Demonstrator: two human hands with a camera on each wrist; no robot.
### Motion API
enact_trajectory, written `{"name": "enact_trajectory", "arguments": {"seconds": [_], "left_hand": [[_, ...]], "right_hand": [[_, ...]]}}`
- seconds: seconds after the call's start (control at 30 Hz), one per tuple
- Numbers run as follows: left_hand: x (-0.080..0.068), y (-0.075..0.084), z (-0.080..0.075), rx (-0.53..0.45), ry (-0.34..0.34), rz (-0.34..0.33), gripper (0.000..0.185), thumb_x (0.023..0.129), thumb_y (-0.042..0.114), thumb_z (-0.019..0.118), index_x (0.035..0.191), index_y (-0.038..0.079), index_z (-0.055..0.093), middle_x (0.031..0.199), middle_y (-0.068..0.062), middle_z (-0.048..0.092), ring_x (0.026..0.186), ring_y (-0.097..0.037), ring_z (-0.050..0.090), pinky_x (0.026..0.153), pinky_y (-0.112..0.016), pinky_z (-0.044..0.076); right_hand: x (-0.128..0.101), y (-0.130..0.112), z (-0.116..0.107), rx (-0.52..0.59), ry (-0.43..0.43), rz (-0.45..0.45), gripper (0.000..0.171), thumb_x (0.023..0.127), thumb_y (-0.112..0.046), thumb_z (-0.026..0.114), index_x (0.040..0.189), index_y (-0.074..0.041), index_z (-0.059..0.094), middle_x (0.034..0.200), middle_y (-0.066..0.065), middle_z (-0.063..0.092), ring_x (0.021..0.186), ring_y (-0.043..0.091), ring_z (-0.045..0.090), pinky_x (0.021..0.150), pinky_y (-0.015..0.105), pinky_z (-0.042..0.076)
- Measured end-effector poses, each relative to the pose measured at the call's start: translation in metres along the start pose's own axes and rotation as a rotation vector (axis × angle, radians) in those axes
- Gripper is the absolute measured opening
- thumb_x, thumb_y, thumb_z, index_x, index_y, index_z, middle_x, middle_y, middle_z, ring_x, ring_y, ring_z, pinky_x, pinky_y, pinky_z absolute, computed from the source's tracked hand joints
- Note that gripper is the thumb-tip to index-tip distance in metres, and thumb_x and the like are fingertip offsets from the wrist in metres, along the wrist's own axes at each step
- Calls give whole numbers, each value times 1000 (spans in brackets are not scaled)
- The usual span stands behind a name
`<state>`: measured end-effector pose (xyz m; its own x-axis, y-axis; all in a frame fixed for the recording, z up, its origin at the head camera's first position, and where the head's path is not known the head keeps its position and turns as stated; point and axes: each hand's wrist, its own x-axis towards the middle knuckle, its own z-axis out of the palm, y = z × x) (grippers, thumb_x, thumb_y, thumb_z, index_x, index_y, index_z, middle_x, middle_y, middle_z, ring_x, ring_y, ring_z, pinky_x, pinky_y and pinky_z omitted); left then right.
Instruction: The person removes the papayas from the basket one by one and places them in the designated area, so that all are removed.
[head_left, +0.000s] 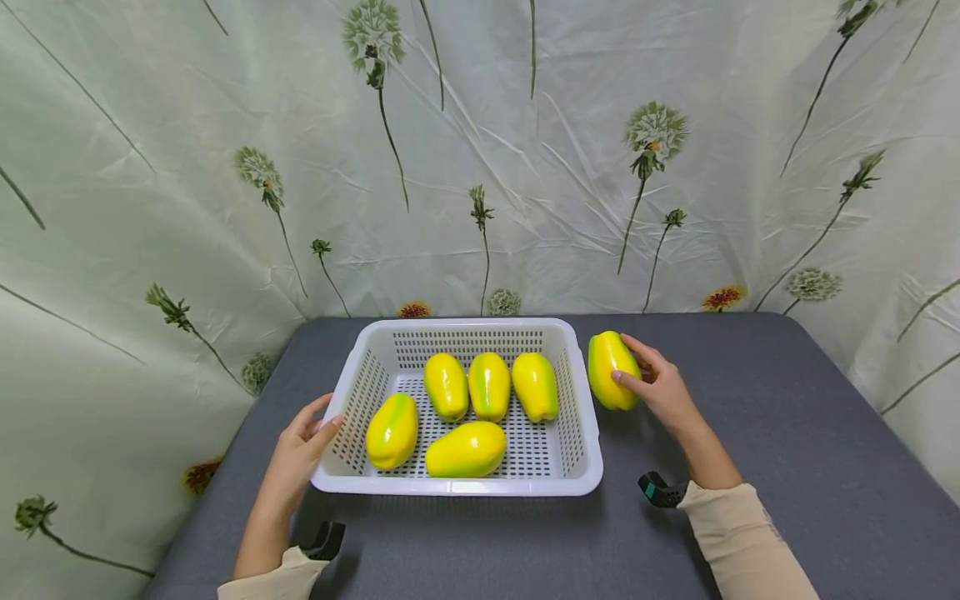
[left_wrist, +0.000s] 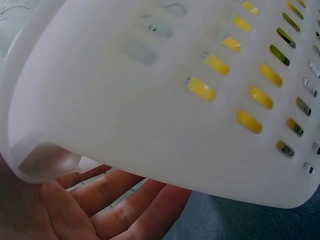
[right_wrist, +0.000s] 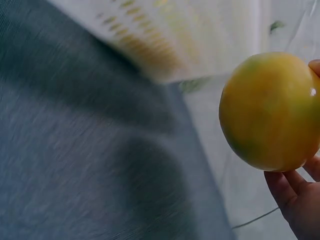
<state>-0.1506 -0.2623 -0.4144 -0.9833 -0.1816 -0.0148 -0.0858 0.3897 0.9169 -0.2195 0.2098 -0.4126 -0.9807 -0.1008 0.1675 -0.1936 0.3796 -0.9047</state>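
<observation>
A white slotted basket stands on the grey table and holds several yellow-green papayas. My right hand grips one more papaya just outside the basket's right wall; in the right wrist view that papaya fills the right side with fingers curled under it. My left hand rests with straight fingers against the basket's left front corner. The left wrist view shows the basket wall very close, with my left fingers beneath its rim.
The grey table extends to the right of the basket and in front of it. A pale curtain printed with dandelions hangs behind and on both sides. Black wrist cameras sit on both forearms.
</observation>
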Motion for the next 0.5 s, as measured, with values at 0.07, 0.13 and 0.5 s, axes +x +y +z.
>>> {"name": "enact_trajectory", "arguments": {"seconds": [0.07, 0.13, 0.5], "left_hand": [[0, 1, 0, -8, -3, -11, 57, 89, 32, 56, 136, 9, 34, 111, -26, 55, 83, -30, 62, 61, -44, 51], [0, 2, -1, -15, -14, -22, 57, 90, 31, 55, 137, 9, 33, 114, -27, 54, 85, -30, 61, 63, -42, 52], [1, -1, 0, -2, 0, -7, 57, 89, 32, 55, 136, 8, 34, 109, -25, 56, 81, -28, 62, 60, -44, 52]], "right_hand": [[2, 8, 1, -22, -8, 30, 62, 87, -23, 60, 140, -9, 31, 129, 22, 36, 102, 34, 45, 76, 27, 44], [3, 15, 2, -37, -18, 62, 63, 87, -25, 60, 140, -8, 31, 132, 23, 34, 105, 35, 43, 80, 34, 43], [5, 37, 4, -44, -62, 161, 67, 88, -31, 58, 141, -5, 27, 140, 25, 25, 113, 39, 37, 89, 49, 36]]}}
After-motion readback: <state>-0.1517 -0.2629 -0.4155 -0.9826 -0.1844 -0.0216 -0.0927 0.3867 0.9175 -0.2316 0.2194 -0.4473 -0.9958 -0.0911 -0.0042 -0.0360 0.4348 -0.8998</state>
